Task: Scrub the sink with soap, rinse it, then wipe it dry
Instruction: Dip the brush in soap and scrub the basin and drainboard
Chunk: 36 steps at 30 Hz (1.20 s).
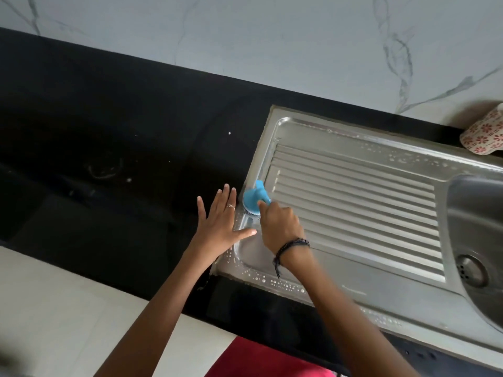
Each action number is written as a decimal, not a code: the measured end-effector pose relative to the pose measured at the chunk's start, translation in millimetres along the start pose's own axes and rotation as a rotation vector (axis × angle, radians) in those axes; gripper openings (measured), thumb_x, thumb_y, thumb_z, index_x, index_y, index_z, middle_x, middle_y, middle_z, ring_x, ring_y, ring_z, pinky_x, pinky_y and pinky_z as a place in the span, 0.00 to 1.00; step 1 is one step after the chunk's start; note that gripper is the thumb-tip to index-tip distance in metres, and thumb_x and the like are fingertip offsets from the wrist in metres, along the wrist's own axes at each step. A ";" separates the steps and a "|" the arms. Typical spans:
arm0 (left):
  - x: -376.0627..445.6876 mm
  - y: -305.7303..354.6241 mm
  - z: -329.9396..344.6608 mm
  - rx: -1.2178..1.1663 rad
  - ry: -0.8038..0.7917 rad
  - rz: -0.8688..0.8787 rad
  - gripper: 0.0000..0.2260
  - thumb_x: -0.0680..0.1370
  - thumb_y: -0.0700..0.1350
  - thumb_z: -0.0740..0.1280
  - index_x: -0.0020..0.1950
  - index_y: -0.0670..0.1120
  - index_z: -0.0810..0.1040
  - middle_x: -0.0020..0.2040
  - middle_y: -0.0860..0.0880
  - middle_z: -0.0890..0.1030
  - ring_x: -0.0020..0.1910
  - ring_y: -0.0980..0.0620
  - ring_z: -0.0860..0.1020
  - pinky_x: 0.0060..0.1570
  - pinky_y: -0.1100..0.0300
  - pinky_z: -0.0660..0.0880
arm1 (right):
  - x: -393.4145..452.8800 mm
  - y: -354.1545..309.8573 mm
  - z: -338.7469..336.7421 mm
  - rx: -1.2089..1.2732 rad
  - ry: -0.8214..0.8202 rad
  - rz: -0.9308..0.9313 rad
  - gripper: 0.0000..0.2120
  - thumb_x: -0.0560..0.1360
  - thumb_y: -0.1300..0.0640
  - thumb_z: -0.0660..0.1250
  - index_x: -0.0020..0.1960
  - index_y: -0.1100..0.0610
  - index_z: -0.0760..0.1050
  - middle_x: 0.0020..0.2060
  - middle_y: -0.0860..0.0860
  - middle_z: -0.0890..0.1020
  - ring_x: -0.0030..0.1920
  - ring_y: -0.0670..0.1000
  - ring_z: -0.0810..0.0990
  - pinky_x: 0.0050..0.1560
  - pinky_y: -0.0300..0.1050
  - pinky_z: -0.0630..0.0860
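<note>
A stainless steel sink [353,148] with a ribbed drainboard is set into a black counter; its basin and drain [472,270] lie at the right edge. My right hand [280,227] grips a blue scrub brush [254,198], pressed bristles-down on the drainboard's left rim. My left hand [220,221] lies flat with fingers spread, on the counter edge and the sink's left corner, just left of the brush. Water droplets and a little foam dot the rim near both hands.
The black counter [109,159] stretches to the left. A marble-patterned wall [272,44] runs behind it. A white cup with red flowers [483,134] lies tipped at the far right behind the sink. Pale floor shows at lower left.
</note>
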<state>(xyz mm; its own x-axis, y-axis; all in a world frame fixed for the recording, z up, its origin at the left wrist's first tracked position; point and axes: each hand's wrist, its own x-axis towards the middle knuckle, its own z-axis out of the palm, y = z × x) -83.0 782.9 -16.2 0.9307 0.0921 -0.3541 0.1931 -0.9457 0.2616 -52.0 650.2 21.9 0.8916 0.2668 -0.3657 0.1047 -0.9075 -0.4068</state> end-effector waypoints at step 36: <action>77.0 11.8 -23.9 0.180 0.146 0.099 0.40 0.73 0.62 0.64 0.76 0.43 0.51 0.77 0.47 0.54 0.75 0.50 0.53 0.70 0.44 0.35 | 144.2 -16.3 -38.8 -0.056 0.295 0.126 0.18 0.82 0.56 0.47 0.64 0.62 0.69 0.56 0.61 0.76 0.55 0.61 0.77 0.48 0.52 0.74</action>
<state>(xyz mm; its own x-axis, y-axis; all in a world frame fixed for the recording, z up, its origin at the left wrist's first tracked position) -1.6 786.2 -18.9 0.9799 0.0275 -0.1977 0.0520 -0.9914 0.1197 92.0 690.9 8.2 0.9875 0.0529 -0.1487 0.0020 -0.9462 -0.3235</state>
